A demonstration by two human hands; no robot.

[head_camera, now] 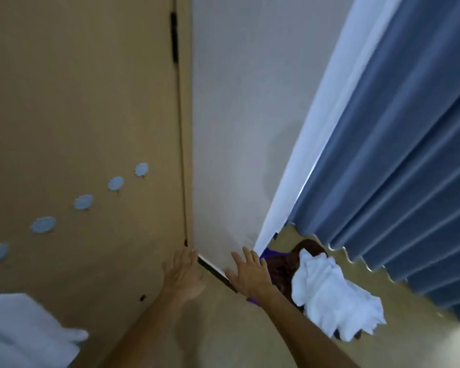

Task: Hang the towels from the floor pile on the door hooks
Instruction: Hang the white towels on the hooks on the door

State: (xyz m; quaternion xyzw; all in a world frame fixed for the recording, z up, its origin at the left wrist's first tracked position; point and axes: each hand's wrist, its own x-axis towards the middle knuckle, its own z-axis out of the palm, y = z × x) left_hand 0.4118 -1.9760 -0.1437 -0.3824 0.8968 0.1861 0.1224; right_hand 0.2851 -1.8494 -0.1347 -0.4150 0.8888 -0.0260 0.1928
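Towels (329,293) all on floor (none hung); door hooks (83,202) bare. Left hand (184,274), right hand (248,274) reaching, grip apart, holding nothing.

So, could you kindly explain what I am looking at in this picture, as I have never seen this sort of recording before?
There is no machine here: a person wears a wide-angle camera on the head, looking forward and down, so the room looks tilted. The two arms reaching in from below are theirs. The left hand and the right hand are both open, fingers spread, and hold nothing. On the left is a tan door with a row of pale blue hooks, all bare. On the floor by the blue curtain lies the towel pile: a white towel on top, brown and purple ones beneath. Something white and blurred fills the bottom left corner.
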